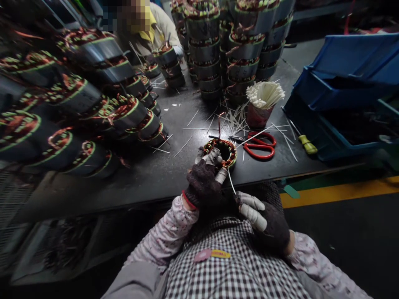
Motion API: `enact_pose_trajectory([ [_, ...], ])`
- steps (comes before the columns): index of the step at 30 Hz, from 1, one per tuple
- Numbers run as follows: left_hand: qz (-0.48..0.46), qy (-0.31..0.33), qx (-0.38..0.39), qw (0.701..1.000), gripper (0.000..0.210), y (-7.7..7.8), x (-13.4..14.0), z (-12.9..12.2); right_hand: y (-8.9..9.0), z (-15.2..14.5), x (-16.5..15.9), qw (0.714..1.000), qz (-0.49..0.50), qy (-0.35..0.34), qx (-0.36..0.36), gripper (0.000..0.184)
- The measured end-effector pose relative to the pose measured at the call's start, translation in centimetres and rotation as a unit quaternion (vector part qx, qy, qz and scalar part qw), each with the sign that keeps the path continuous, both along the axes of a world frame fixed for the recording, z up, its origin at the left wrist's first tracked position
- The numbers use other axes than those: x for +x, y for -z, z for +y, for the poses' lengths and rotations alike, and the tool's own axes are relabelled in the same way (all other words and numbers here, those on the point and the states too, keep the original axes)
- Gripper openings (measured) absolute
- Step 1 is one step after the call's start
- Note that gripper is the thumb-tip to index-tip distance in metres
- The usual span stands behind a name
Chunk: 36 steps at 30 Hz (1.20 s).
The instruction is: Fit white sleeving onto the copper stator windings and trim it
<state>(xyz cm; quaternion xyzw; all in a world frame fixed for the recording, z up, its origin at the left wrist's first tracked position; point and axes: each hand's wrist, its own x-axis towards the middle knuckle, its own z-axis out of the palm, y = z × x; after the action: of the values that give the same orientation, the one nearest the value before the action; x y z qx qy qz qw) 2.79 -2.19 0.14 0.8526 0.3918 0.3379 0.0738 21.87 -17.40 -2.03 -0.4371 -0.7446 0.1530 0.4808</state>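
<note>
Containers. A reddish cup [258, 115] stands on the dark workbench [174, 166], packed upright with thin white strips [265, 93] that fan out at the top. Loose strips of the same kind [237, 118] lie scattered flat around its base. At the right edge of the bench sit blue plastic bins [346, 79], stacked and angled; their contents are dark and cannot be made out.

Work item. A round motor stator [222, 152] sits at the near edge of the bench, directly in front of the person. It is ring-shaped, with copper-coloured windings and green and red banding around a hollow core.

Hands. Both wear dark knitted gloves with pale wrapped fingertips. The left hand [204, 178] is closed on the near rim of the stator, fingers curled over the top. The right hand [264, 218] is below the bench edge, apart from the stator, pinching the lower end of a thin white strip [231, 182] that runs up to the winding.

Surroundings. Red-handled scissors [258, 145] lie flat just right of the stator. A tool with a yellow-green handle [307, 144] lies near the bins. Wound stators are stacked in columns at the rear [215, 45] and piled on their sides at the left [77, 108]. Another person [156, 31] is at the far side.
</note>
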Motion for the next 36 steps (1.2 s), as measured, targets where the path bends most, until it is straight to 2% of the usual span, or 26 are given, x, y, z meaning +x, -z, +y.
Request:
enact_pose_trajectory([
  [3,-0.021,-0.001,-0.011,1.0,0.036,-0.2,0.2,0.0,-0.8,0.9,0.5,0.999,-0.019,-0.004,0.049,0.062],
  [6,-0.079,-0.011,-0.074,0.994,0.025,-0.1,0.7,0.2,-1.6,3.3,0.9,0.998,0.012,0.055,0.034,0.043],
  [8,-0.143,-0.019,-0.129,0.981,0.02,0.2,1.2,0.3,-2.0,4.9,0.7,0.992,0.088,0.092,-0.006,0.029],
  [10,-0.2,-0.014,-0.152,0.968,0.014,0.4,1.5,0.4,-2.5,6.2,0.0,0.973,0.19,0.1,-0.078,0.019],
  [13,-0.225,0.005,-0.137,0.965,0.008,0.4,1.5,0.5,-3.4,7.2,-0.9,0.934,0.285,0.107,-0.189,0.02],
  [15,-0.215,0.005,-0.134,0.967,0.008,0.3,1.3,0.5,-4.1,7.5,-1.2,0.931,0.268,0.115,-0.221,0.021],
  [18,-0.193,0.004,-0.132,0.972,0.007,0.1,1.1,0.6,-4.9,8.2,-1.2,0.947,0.197,0.116,-0.223,0.017],
  [23,-0.18,0.023,-0.116,0.977,0.007,-0.3,0.8,0.5,-4.8,9.6,-1.1,0.954,0.125,0.148,-0.231,0.018],
  [26,-0.172,0.045,-0.113,0.978,0.009,-0.5,0.6,0.5,-4.7,9.2,-1.2,0.956,0.126,0.159,-0.213,0.017],
  [31,-0.171,0.02,-0.114,0.978,0.011,-0.4,0.7,0.6,-4.5,8.2,-1.4,0.964,0.15,0.149,-0.161,0.014],
  [36,-0.16,0.023,-0.126,0.979,0.014,-0.5,0.6,0.6,-4.1,9.2,-1.2,0.964,0.115,0.151,-0.186,0.017],
])
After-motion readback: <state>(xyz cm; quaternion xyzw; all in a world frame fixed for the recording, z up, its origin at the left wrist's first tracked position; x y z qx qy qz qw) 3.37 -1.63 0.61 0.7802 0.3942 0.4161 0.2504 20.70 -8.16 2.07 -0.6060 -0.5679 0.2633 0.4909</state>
